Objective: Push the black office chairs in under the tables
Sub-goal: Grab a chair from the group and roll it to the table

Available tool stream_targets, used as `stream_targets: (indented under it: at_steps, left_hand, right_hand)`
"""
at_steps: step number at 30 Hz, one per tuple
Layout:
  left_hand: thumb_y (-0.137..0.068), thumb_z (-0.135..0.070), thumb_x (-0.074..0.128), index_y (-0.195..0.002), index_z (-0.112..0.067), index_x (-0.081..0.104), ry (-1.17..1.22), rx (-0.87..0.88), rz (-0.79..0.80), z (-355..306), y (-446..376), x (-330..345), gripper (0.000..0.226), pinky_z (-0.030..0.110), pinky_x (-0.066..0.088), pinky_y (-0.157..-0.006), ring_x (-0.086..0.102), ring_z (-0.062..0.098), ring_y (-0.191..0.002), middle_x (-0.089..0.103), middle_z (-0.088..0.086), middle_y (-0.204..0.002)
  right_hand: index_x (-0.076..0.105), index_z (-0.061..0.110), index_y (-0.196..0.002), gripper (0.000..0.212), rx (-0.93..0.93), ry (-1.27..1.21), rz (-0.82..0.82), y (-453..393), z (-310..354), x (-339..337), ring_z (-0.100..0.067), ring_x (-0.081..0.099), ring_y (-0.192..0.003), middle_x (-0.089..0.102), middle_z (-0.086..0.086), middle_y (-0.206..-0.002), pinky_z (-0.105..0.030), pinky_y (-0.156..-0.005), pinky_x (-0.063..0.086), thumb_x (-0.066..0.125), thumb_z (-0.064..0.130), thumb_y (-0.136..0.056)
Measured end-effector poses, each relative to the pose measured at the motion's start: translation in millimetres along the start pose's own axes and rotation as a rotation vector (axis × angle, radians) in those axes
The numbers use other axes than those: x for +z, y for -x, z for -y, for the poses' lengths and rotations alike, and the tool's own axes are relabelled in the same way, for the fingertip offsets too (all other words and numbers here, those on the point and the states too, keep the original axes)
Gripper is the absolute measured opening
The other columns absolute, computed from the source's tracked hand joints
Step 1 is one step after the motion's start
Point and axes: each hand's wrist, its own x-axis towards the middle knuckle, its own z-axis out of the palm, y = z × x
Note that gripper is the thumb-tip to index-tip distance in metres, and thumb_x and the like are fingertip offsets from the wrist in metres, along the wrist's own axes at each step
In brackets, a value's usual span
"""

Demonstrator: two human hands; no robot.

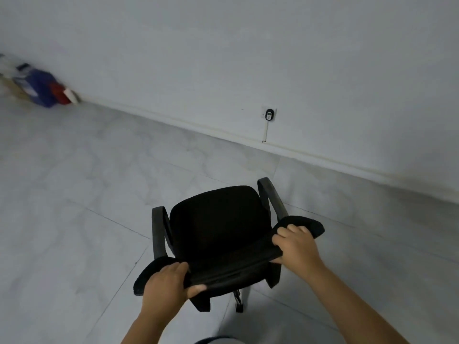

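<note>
Both-handed, left hand [167, 281] and right hand [295, 244] gripping chair [218, 219] backrest's top edge, floor [74, 194] open ahead.

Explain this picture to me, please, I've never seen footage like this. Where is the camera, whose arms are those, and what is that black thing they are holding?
There is one picture, taken by a wide-angle camera worn on a person's head, looking forward and down, so the arms reaching in from below are the wearer's own. No robot is involved. The left hand and the right hand each grip the top edge of the backrest of a black office chair, seen from behind and above. The chair stands on a pale tiled floor. Ahead is a white wall with a socket. Blurred blue and red items sit at the far left. No table is in view.
</note>
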Motion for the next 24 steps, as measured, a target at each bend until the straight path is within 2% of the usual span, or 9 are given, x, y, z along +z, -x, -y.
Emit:
stream_targets:
  at_steps: [3,6,8,11,13,15,18,20,24]
  left_hand:
    - [-0.048,-0.095,-0.005,-0.072,-0.026,0.043,-0.086,-0.154,0.081,-14,-12,4,0.088,0.011,0.021,-0.045,0.047,0.008,-0.062,0.043,-0.012,-0.068]
    - [-0.070,-0.079,0.039,-0.097,-0.027,0.058,-0.087,-0.277,0.223,-11,-32,10,0.061,0.014,0.032,-0.059,0.044,0.003,-0.075,0.046,-0.013,-0.082]
    - [-0.074,-0.068,0.051,-0.102,-0.028,0.060,-0.037,-0.354,0.203,-17,-47,12,0.050,0.015,0.035,-0.064,0.045,0.003,-0.076,0.047,-0.014,-0.083]
    - [-0.074,-0.068,0.051,-0.103,-0.031,0.061,-0.090,-0.455,0.098,-26,-65,21,0.048,0.015,0.034,-0.060,0.047,0.002,-0.074,0.049,-0.016,-0.081]
    - [-0.072,-0.066,0.055,-0.094,-0.030,0.065,-0.137,-0.536,0.025,-35,-79,25,0.044,0.015,0.029,-0.051,0.053,0.004,-0.070,0.057,-0.015,-0.077]
    - [-0.062,-0.057,0.073,-0.071,-0.023,0.069,-0.169,-0.542,-0.061,-41,-93,32,0.035,0.012,0.023,-0.041,0.058,0.009,-0.052,0.062,-0.011,-0.058]
    - [-0.044,-0.047,0.087,-0.048,-0.019,0.063,-0.230,-0.581,-0.141,-51,-114,37,0.037,0.014,0.029,-0.031,0.051,0.011,-0.031,0.054,-0.007,-0.037]
    - [-0.048,-0.050,0.082,-0.045,-0.019,0.062,-0.245,-0.632,-0.188,-58,-128,40,0.038,0.014,0.033,-0.030,0.050,0.010,-0.029,0.053,-0.007,-0.034]
    - [-0.064,-0.060,0.039,-0.044,-0.022,0.062,-0.258,-0.753,-0.272,-66,-148,53,0.049,0.010,0.033,-0.032,0.048,0.007,-0.029,0.052,-0.010,-0.033]
  right_hand:
    - [0.063,0.018,-0.047,0.044,-0.087,-0.032,-0.020,-27,-25,10,-0.015,0.058,-0.044,0.059,0.004,-0.047,-0.021,-0.048,0.047,0.091,0.041,-0.023]
    - [0.062,0.015,-0.048,0.044,-0.177,-0.067,-0.041,-60,-48,23,-0.018,0.057,-0.044,0.058,0.001,-0.047,-0.023,-0.047,0.047,0.092,0.036,-0.025]
    - [0.061,0.014,-0.048,0.044,-0.228,-0.083,-0.047,-85,-61,32,-0.019,0.057,-0.044,0.057,0.000,-0.047,-0.025,-0.047,0.047,0.093,0.034,-0.025]
    - [0.061,0.013,-0.048,0.044,-0.314,-0.116,-0.048,-123,-78,46,-0.020,0.056,-0.043,0.057,-0.001,-0.046,-0.026,-0.047,0.047,0.093,0.033,-0.025]
    - [0.060,0.012,-0.047,0.044,-0.378,-0.139,-0.038,-149,-89,55,-0.020,0.056,-0.042,0.057,-0.001,-0.046,-0.026,-0.046,0.046,0.092,0.036,-0.027]
    - [0.060,0.012,-0.047,0.046,-0.444,-0.173,-0.019,-174,-99,63,-0.019,0.055,-0.042,0.056,-0.002,-0.045,-0.025,-0.047,0.046,0.090,0.041,-0.030]
    - [0.061,0.010,-0.049,0.048,-0.554,-0.218,0.011,-209,-115,73,-0.020,0.055,-0.043,0.057,-0.003,-0.046,-0.027,-0.046,0.047,0.089,0.047,-0.034]
    - [0.061,0.011,-0.049,0.048,-0.623,-0.226,0.037,-231,-122,78,-0.021,0.055,-0.043,0.057,-0.003,-0.047,-0.028,-0.045,0.048,0.088,0.048,-0.036]
    - [0.061,0.012,-0.049,0.048,-0.755,-0.220,0.045,-269,-132,96,-0.019,0.053,-0.042,0.056,-0.001,-0.047,-0.028,-0.042,0.046,0.083,0.054,-0.042]
